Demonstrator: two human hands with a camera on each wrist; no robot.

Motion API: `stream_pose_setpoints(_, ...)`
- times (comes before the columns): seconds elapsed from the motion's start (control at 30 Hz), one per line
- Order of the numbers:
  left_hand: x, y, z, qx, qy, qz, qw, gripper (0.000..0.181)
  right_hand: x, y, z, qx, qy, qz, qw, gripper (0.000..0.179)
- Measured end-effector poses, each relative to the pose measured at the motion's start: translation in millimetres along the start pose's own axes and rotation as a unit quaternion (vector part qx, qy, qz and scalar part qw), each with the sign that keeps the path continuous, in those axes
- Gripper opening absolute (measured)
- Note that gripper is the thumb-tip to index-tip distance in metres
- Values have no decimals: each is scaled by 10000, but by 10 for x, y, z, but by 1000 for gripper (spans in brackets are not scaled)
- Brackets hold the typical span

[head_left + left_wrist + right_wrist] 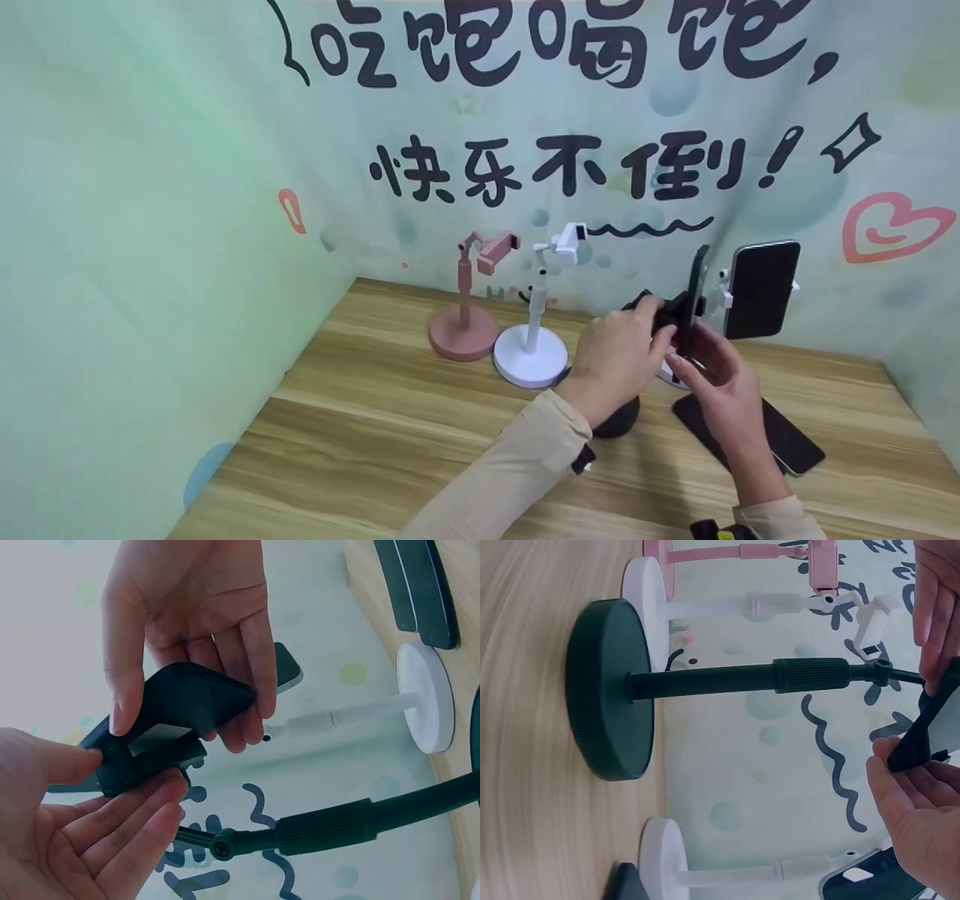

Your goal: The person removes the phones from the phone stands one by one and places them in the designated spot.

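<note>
A black phone (698, 289) stands on edge between both hands, at the clamp of a black phone stand (705, 680). My left hand (619, 349) grips the clamp and phone together at one end, its thumb on the phone and its fingers under the clamp in the left wrist view. With thumb and fingers, my right hand (724, 379) holds the phone's other end. The stand's round base (607, 694) rests on the table, its pole upright. How far the phone sits inside the clamp is partly hidden by the fingers.
A pink phone stand (463, 330) and a white phone stand (531, 358) stand at the left. Right of my hands, another white stand bears a dark phone (763, 289). Two phones lie side by side on the wooden table (360, 450), one a black phone (795, 439). A printed backdrop (465, 112) hangs behind.
</note>
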State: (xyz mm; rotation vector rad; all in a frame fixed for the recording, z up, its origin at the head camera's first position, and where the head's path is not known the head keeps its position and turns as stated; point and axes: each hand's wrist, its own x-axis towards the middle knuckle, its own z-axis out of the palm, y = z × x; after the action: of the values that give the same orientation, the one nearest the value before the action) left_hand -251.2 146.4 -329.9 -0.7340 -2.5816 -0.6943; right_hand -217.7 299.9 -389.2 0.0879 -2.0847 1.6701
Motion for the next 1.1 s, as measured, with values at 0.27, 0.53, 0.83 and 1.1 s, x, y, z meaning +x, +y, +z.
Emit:
stream_pose_setpoints(0.27,-62,-79,20,-210,28,89,9997,35,-114,-26,-92,-600,-125,245,9978,61)
stream_pose_setpoints(0.53,-108,-239,2,-526,95,186,9984,31,-222,-43,-263,-1518,-91,434,9874,67)
stream_pose_setpoints(0.83,-140,-404,39,-646,137,93,9978,28,-320,46,-444,-1801,4,669,9814,67)
stream_pose_setpoints(1.1,-173,-548,112,-557,-208,-318,9977,30,-421,109,-560,-2263,-114,565,9724,67)
